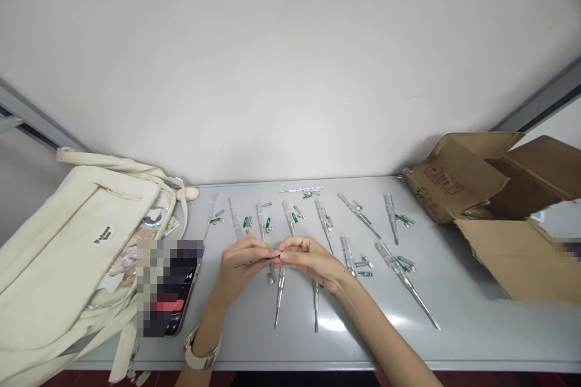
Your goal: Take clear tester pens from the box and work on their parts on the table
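Note:
My left hand [247,257] and my right hand [308,260] meet fingertip to fingertip above the table. Both are closed in a pinch. A thin green sliver shows at the left fingers; most of what they hold is hidden. Below the hands lies a clear-handled screwdriver [279,299] with its blade toward me, and another screwdriver [316,308] lies to its right, partly covered by the right hand. Several more such screwdrivers lie in rows, among them one [408,284] at the right. Beside most are a small green circuit board [365,274] and small silver metal pieces [363,263].
The grey table [476,332] backs onto a pale wall [290,72]. At the left are a cream bag [77,242] with straps and a phone [181,290], partly pixelated. An open cardboard box [454,175] stands at the right, its flap [517,260] hanging over the tabletop.

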A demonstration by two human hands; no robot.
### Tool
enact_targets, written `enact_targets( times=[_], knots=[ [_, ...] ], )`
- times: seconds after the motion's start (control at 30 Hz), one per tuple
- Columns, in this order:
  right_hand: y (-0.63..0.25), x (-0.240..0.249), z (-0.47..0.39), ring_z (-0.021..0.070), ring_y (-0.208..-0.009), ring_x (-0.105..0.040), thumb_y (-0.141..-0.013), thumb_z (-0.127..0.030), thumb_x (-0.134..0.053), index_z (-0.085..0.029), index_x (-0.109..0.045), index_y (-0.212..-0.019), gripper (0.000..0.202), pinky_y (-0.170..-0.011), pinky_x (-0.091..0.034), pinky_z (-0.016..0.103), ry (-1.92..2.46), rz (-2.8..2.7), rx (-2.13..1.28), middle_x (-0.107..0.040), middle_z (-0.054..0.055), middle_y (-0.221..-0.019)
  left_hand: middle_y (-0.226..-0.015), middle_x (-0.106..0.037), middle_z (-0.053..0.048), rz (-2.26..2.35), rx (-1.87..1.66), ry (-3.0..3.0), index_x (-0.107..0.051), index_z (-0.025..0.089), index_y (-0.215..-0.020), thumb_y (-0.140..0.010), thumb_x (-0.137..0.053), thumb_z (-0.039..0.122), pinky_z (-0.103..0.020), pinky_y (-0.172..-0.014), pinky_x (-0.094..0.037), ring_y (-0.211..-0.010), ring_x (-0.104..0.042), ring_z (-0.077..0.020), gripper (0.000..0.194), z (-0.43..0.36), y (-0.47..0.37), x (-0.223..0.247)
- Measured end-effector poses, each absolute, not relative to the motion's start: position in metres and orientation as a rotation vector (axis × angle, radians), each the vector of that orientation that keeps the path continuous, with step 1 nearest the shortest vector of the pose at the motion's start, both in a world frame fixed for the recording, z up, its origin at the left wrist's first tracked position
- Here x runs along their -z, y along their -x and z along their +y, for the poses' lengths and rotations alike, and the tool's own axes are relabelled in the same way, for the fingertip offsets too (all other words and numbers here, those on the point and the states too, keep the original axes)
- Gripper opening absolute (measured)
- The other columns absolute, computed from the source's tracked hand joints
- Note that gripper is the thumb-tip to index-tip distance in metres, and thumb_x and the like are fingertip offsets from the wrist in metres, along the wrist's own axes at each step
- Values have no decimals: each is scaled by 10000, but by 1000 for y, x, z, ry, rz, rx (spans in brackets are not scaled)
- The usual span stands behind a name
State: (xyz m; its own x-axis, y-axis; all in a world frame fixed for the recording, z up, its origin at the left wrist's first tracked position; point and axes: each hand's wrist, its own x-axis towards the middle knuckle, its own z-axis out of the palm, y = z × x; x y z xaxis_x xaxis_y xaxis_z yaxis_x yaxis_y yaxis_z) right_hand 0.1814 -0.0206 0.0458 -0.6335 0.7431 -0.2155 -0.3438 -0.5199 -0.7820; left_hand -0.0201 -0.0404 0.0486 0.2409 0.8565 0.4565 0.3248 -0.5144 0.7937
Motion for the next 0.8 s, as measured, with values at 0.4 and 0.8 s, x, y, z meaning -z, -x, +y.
enact_targets(
  times=[0.4,0.8],
  knots=[
    [-181,-45,-20,154,-847,-689,-670,-275,-842,-194,-738,-828,206,-930,-484,353,757,-1012,-2095,-746,12,-823,-816,-731,-21,1049,-1251,-2035,-776,282,-943,-793,-737,165,-270,-685,-511,-730,-642,-146,194,-41,21,-44],
    [-177,-37,-19,157,-900,-654,-682,-346,-834,-229,-721,-817,212,-892,-471,324,924,-1120,-1853,-721,10,-904,-867,-676,4,1635,-1172,-2023,-696,254,-1022,-857,-671,277,-267,-738,-501,-726,-592,-131,169,-77,63,-43]
  ],
)
